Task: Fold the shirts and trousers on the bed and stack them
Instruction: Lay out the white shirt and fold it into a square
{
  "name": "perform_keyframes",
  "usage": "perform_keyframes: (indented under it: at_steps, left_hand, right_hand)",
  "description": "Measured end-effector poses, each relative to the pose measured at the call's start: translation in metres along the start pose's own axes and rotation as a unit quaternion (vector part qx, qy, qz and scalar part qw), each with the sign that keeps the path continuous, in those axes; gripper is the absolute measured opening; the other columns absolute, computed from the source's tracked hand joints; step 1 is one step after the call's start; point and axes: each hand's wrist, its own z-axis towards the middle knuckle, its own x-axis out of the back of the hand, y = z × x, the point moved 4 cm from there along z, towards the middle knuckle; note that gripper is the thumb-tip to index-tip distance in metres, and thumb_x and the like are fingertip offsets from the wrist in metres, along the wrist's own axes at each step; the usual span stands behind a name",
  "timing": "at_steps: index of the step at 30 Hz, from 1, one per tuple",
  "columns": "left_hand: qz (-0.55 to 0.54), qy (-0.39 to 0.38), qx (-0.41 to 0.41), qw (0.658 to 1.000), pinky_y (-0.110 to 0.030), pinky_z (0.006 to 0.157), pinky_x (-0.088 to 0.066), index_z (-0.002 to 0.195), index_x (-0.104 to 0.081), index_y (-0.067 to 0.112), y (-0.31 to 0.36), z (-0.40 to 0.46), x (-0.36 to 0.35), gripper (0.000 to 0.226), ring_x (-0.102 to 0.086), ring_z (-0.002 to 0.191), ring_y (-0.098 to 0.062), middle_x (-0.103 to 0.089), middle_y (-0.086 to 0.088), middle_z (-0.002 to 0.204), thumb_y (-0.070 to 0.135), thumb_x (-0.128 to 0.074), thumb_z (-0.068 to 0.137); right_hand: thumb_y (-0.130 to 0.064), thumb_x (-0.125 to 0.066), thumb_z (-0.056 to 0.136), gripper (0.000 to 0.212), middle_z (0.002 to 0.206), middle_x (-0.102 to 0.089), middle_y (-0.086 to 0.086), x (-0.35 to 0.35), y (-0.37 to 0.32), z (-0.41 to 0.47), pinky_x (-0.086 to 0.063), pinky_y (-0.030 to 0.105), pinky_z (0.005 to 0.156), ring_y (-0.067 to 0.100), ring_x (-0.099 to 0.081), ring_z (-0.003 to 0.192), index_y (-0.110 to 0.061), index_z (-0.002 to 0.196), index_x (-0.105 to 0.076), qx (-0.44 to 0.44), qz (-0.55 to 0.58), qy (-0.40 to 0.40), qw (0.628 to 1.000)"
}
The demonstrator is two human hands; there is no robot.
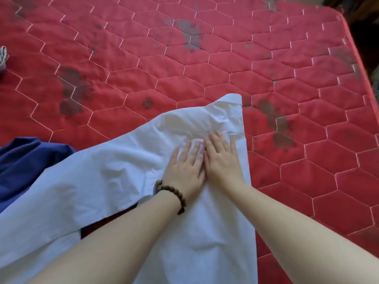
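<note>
Covering most of the view was one bed [205,48] with a red quilted surface and dark stains. One white shirt [127,177] lay toward 6 o'clock, one blue garment [24,160] at 9 o'clock. Two hands, left hand [185,171] and right hand [222,158], pressed flat on the shirt, fingers straight, side by side and touching.

A: Where does the shirt [127,181] lie?
B: On the bed [225,58], near and centre, running from the near left edge towards its collar at the far right.

A: And the hands?
B: Left hand [185,169] and right hand [222,158] rest flat on the shirt, side by side, touching.

A: Other items?
B: A second garment [26,165] lies left, partly under the shirt; a small cloth item [3,57] sits at the far left edge.
</note>
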Motion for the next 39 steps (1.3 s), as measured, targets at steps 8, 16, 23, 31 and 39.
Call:
perform_keyframes:
  at_steps: [8, 16, 23, 31, 39]
  left_hand:
    - [0.088, -0.020, 0.179, 0.980, -0.052, 0.114, 0.014, 0.152, 0.010, 0.022, -0.060, -0.021, 0.003, 0.065, 0.016, 0.147, -0.023, 0.011, -0.006, 0.161, 0.051, -0.009, 0.097]
    - [0.012, -0.003, 0.049, 0.999, -0.045, 0.118, 0.003, 0.150, -0.008, 0.014, 0.007, -0.103, -0.022, 0.060, -0.005, 0.148, -0.025, -0.005, -0.009, 0.159, 0.034, 0.000, 0.094]
    - [0.044, -0.033, 0.037, 0.998, -0.046, 0.116, 0.013, 0.146, 0.013, 0.022, 0.001, -0.169, -0.037, 0.061, 0.018, 0.144, -0.027, 0.021, -0.011, 0.153, 0.047, 0.006, 0.090]
    - [-0.003, -0.023, 0.009, 1.000, -0.051, 0.110, -0.020, 0.145, -0.037, 0.019, 0.016, -0.270, -0.050, 0.057, -0.031, 0.140, -0.033, -0.033, -0.018, 0.151, 0.041, -0.027, 0.093]
    - [-0.001, -0.023, 0.014, 1.000, -0.054, 0.112, -0.018, 0.148, -0.027, 0.024, 0.011, -0.332, -0.066, 0.059, -0.024, 0.143, -0.034, -0.025, -0.013, 0.156, 0.047, -0.026, 0.094]
  right_hand:
    - [-0.042, -0.019, 0.101, 0.060, 0.162, 0.007, 0.001, -0.009, 0.016, -0.027, 0.015, 0.058, 0.113, 0.020, 0.012, 0.148, -0.018, 0.154, -0.003, -0.097, -0.104, 0.003, 0.990]
    - [-0.036, -0.024, 0.095, 0.058, 0.155, -0.031, 0.008, -0.028, -0.053, -0.119, -0.015, 0.065, 0.112, 0.028, -0.026, 0.144, -0.013, 0.146, -0.038, -0.053, -0.053, -0.027, 0.997]
    - [-0.045, -0.025, 0.093, 0.059, 0.158, -0.021, 0.004, -0.038, -0.073, -0.187, -0.009, 0.066, 0.112, 0.027, -0.016, 0.147, -0.025, 0.149, -0.028, -0.067, -0.053, -0.035, 0.996]
    - [-0.042, -0.031, 0.094, 0.055, 0.156, -0.029, 0.004, -0.056, -0.118, -0.285, -0.015, 0.069, 0.109, 0.028, -0.025, 0.144, -0.025, 0.146, -0.034, -0.094, -0.038, -0.023, 0.995]
    - [-0.044, -0.027, 0.094, 0.056, 0.156, -0.029, 0.005, -0.064, -0.136, -0.337, -0.015, 0.069, 0.108, 0.028, -0.026, 0.144, -0.023, 0.146, -0.034, -0.104, -0.050, -0.036, 0.993]
